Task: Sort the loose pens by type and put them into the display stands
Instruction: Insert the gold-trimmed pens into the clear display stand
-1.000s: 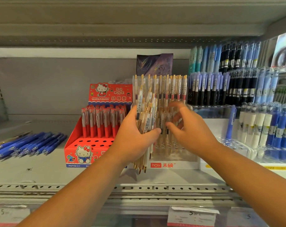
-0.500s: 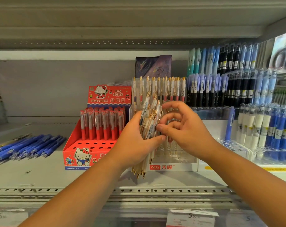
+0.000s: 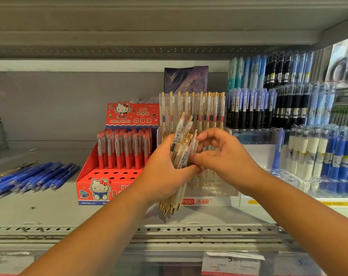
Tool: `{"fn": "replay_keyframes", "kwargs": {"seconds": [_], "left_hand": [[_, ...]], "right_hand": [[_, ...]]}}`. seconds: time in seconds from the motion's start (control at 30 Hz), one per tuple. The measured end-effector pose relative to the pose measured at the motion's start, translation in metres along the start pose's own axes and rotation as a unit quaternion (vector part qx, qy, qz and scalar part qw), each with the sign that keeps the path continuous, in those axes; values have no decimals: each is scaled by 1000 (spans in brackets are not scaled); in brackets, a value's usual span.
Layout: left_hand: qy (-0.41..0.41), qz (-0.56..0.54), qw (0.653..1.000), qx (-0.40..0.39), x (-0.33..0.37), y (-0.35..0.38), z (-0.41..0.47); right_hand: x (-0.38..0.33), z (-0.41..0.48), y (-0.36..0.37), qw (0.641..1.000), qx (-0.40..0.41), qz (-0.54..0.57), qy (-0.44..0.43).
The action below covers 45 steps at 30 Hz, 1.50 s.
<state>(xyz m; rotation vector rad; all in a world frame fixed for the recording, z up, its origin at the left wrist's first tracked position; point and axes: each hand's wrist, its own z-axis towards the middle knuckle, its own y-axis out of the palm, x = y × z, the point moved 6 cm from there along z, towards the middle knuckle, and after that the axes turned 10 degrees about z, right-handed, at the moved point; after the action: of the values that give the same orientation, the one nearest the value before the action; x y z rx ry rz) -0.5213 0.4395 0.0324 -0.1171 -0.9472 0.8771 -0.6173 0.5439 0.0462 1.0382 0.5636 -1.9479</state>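
Barrels of frosted clear plastic, gold clips, gold tips and barcode stickers are seen on the bundle of pens point(image 3: 181, 156). The bundle is gripped around its middle by the left hand point(image 3: 165, 174), with fingers and thumb wrapped round it. It is held above the front of the shelf point(image 3: 49, 208), directly before the clear display stand point(image 3: 219, 197), where matching pens are lined up upright in the back row.

The long axis of the bundle is set nearly upright, with the clicker ends uppermost and leaning a little to the right. The gold tips are pointed down towards the shelf edge.

The right hand point(image 3: 227, 158) is curled against the bundle's right side, and pens are pinched there between thumb and bent fingers. How many are taken cannot be told.

A red display stand point(image 3: 109, 186) of red pens is placed just left of the clear one. Loose blue pens point(image 3: 33, 178) are laid flat on the shelf at far left.
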Motion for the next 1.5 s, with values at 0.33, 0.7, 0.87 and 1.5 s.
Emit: {"fn": "replay_keyframes", "kwargs": {"seconds": [0.33,0.7,0.87,1.5], "left_hand": [[-12,11,997,76,0,-14,-1],[3,-1,997,72,6,-14,-1],[12,-2,997,70,7,-14,-2],[31,-37,999,16,13,-4,-3]], "right_hand": [[-12,6,-36,989,136,-13,-55],[-26,4,-50,942,212,-208,-157],[-12,10,-43,934,171,-294,-111],[-11,-4,-7,984,-8,-155,-83]]}}
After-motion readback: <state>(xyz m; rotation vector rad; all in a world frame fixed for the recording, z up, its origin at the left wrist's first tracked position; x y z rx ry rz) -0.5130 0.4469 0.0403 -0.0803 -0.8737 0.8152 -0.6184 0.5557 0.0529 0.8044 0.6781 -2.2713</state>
